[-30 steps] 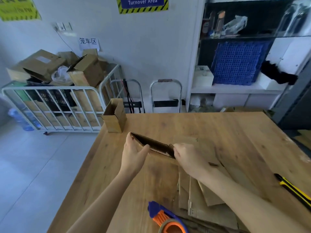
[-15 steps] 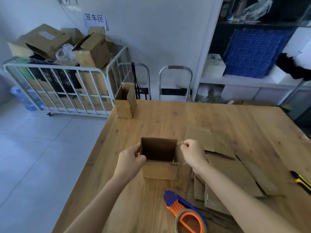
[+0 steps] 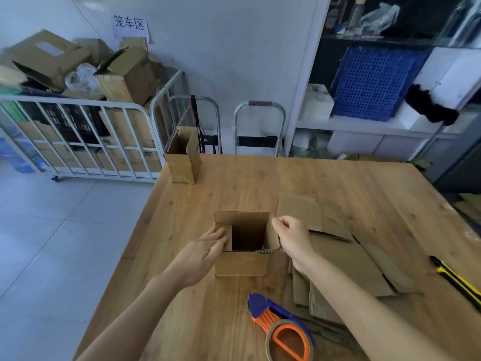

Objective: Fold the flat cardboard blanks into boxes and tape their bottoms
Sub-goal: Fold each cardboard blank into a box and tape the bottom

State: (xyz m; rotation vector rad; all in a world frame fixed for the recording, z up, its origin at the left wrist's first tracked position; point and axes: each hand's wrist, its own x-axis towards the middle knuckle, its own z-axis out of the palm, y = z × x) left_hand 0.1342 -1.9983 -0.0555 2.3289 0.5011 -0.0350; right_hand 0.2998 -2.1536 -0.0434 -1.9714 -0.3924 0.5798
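The half-formed box [image 3: 242, 264] stands open-topped in the middle of the desk [image 3: 260, 183]. The left grip [image 3: 205, 250] lies straight-fingered against its left flap, released. The right grip [image 3: 292, 237] pinches the right flap's upper edge. Flat blanks [image 3: 346, 261] lie just beside it, with a tape dispenser [image 3: 281, 327] near the desk's front edge.

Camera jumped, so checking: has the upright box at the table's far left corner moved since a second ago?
No. The upright box stands at the same far left corner of the table; only the view has shifted.
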